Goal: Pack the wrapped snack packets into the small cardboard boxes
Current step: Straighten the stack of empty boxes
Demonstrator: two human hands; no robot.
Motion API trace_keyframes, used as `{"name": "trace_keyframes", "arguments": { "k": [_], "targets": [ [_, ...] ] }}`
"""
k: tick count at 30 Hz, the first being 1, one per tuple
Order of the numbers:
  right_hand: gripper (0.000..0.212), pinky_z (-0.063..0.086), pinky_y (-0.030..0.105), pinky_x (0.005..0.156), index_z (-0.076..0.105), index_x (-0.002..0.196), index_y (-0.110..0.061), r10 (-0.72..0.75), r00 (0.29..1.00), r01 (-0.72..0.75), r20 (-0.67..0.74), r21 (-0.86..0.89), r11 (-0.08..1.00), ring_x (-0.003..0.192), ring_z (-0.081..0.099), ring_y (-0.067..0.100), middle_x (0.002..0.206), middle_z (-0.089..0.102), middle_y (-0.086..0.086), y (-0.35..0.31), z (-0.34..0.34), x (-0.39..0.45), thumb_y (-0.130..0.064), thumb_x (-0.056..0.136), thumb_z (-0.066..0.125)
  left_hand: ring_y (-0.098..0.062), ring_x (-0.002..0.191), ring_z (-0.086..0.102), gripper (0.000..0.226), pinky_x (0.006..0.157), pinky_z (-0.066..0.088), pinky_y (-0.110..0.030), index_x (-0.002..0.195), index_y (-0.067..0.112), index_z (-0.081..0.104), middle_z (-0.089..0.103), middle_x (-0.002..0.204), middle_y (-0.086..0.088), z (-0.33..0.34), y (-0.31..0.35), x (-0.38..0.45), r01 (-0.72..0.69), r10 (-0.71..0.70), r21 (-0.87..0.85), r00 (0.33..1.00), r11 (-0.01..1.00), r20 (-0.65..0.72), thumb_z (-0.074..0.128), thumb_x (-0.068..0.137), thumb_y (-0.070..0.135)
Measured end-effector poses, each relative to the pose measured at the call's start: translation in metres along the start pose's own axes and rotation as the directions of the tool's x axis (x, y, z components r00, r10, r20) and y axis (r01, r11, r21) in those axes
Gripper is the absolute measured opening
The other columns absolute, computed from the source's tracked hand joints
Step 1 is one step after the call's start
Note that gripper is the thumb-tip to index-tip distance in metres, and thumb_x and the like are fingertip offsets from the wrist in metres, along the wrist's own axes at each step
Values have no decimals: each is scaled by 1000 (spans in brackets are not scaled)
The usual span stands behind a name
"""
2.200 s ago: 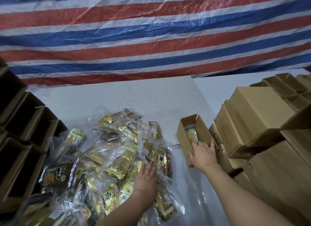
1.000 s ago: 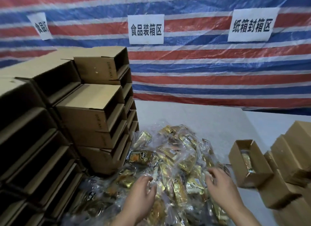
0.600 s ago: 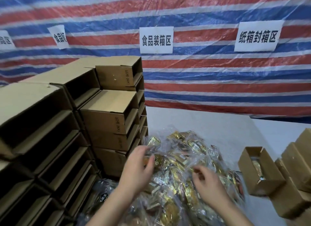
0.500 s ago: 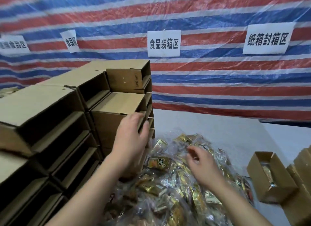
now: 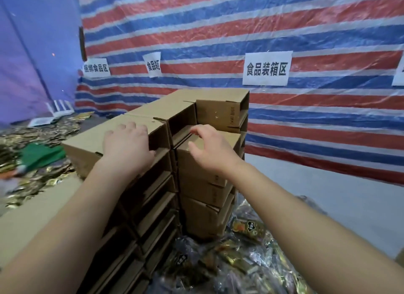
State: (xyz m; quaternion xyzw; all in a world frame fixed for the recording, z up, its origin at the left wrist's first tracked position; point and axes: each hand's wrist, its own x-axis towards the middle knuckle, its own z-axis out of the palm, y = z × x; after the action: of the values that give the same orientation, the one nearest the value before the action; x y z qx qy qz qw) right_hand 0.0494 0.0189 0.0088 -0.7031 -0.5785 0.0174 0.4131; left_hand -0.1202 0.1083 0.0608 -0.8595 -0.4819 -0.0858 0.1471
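From the head camera I see both of my hands up at the stacks of small cardboard boxes (image 5: 196, 184) that stand on the left part of the grey table (image 5: 328, 197). My left hand (image 5: 127, 143) lies palm down on the top of the nearest upper box (image 5: 91, 140), its fingers spread and nearly straight across the cardboard, and its thumb side sits at the box's front edge. My right hand (image 5: 211, 148) reaches to the top box of the next stack (image 5: 227, 140), fingers loosely bent with the fingertips at the box's far left corner; I cannot tell whether it grips the cardboard or only touches it. The boxes lie on their sides with open ends facing me and to the right, in several columns, the rear column (image 5: 220, 112) taller than the one under my right hand. The wrapped snack packets (image 5: 247, 261), gold and dark in clear plastic, lie heaped on the table at the foot of the stacks, below my right forearm. More gold packets (image 5: 41, 129) are scattered on the surface far left, beside something green (image 5: 41, 154). Behind everything hangs a red, white and blue striped tarp (image 5: 284, 26) carrying white paper signs (image 5: 266, 68) with printed characters.
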Motion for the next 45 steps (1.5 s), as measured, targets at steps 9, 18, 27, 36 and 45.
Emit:
{"name": "trace_keyframes", "arguments": {
  "k": [9, 18, 27, 36, 45],
  "targets": [
    [45, 36, 23, 94, 47, 141, -20, 35, 999, -35, 4, 30, 999, 130, 48, 17, 144, 47, 0, -7, -4, 12, -28, 98, 56, -32, 110, 57, 28, 82, 46, -44, 120, 14, 55, 62, 117, -12, -5, -12, -5, 28, -24, 59, 997, 998, -67, 47, 93, 11],
    [66, 29, 19, 96, 35, 149, -25, -126, 988, 131, -94, 50, 990, 131, 40, 11, 150, 38, -2, -56, -100, 0, -25, 90, 64, -38, 107, 60, 47, 77, 51, -44, 135, 26, 51, 63, 123, -14, -101, 19, -57, -120, 100, -61, 958, 991, -268, 52, 90, 10],
    [5, 38, 23, 62, 59, 95, -26, 113, 994, -100, 5, -437, 894, 84, 55, 11, 90, 56, -7, -13, -194, -98, -27, 95, 55, -31, 114, 57, 28, 94, 47, -41, 123, 27, 62, 65, 123, -5, -84, 120, -63, -624, 525, -350, 780, 699, -342, 49, 98, 23],
    [15, 40, 34, 72, 51, 83, -25, 537, 836, -522, -112, -468, 714, 83, 53, 20, 83, 54, -4, 78, -158, -275, -27, 98, 55, -16, 89, 64, 20, 78, 50, -33, 94, 24, 71, 72, 91, 4, 49, 221, -143, -547, 683, -730, 714, 410, -152, 59, 95, 40],
    [9, 45, 27, 82, 58, 103, -23, 808, 586, -740, 62, -365, 565, 95, 57, 14, 100, 58, -4, 102, -18, -433, -28, 101, 50, 2, 83, 56, 21, 76, 44, -20, 98, 25, 70, 68, 93, 13, 209, 211, -259, -282, 828, -858, 502, 429, 249, 56, 96, 41]
  ]
}}
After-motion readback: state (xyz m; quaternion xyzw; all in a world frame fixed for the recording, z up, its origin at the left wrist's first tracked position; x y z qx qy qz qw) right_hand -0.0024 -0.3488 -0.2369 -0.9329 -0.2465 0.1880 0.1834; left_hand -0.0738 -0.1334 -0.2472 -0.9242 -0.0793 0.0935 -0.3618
